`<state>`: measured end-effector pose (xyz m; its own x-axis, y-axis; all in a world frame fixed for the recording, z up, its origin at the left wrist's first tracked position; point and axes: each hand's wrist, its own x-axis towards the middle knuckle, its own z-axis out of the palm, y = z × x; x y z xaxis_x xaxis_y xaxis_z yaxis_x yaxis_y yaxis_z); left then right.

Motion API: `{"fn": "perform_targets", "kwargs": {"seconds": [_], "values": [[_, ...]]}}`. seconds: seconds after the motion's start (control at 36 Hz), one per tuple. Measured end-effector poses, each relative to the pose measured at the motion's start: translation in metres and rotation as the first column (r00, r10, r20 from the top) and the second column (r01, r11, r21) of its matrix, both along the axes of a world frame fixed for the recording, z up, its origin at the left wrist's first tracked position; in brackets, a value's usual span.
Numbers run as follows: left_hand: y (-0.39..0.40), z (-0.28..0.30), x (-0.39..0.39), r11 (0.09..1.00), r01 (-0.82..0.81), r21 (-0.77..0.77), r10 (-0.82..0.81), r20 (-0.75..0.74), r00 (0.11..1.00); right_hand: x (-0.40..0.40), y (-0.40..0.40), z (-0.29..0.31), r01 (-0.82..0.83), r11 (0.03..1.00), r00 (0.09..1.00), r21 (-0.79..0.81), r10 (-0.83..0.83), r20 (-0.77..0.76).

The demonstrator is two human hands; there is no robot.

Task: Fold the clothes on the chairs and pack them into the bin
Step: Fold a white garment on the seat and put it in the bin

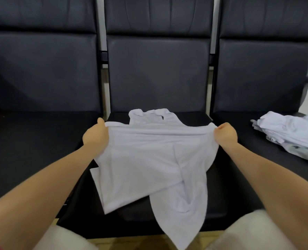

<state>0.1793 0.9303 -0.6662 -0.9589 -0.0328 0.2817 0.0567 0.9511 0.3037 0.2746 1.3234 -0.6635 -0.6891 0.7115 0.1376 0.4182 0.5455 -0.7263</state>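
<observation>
Two hands, left [95, 136] and right [226, 135], gripping a white shirt [149, 159] over the middle chair [156, 73]

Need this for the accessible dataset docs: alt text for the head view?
Both hands, left hand and right hand, hold a white shirt stretched over the middle black chair. A pile of white clothes lies on the seat to the right.

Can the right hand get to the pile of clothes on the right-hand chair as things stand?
Probably yes, but not at once: the right hand grips the white shirt, as does the left hand. Nothing lies between it and the pile but bare seat.
</observation>
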Motion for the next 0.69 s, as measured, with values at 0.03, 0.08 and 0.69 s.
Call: {"fn": "perform_targets", "kwargs": {"seconds": [0.03, 0.08, 0.69], "values": [[0.002, -0.002, -0.001, 0.999, 0.015, -0.042, -0.016, -0.005, 1.0, 0.0, -0.001, -0.001, -0.012, 0.998, 0.999, 0.056, 0.009, 0.043], [0.006, -0.005, -0.002, 0.998, 0.041, -0.05, -0.042, -0.005, 0.999, -0.001, -0.008, -0.002, -0.055, 0.984, 0.994, 0.168, 0.038, 0.107], [-0.015, 0.035, 0.108, 0.672, -0.198, 0.714, -0.311, 0.515, 0.799, 0.117, -0.076, 0.034, -0.349, 0.883, 0.794, -0.314, 0.457, 0.401]]}}
